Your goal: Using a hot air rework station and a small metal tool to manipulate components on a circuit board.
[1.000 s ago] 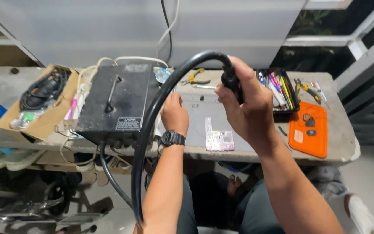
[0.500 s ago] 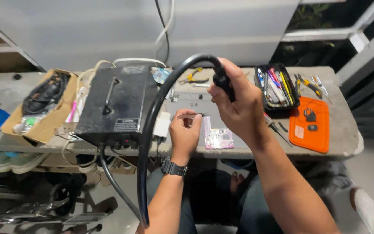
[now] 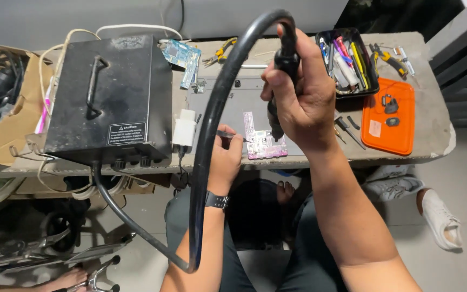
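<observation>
My right hand grips a black hot-air wand, nozzle pointing down just above a small purple circuit board on the bench. A thick black hose arcs from the wand down to the black box-shaped station at left. My left hand, with a black watch on its wrist, holds thin tweezers whose tip touches the board's left edge.
A cardboard box of cables sits far left. A white plug adapter lies beside the station. A blue circuit board, pliers, a black tray of tools and an orange mat lie on the concrete bench.
My left hand moved from the bench's middle down to the purple board with tweezers. My right hand lowered the wand toward the board. The view drew closer.
</observation>
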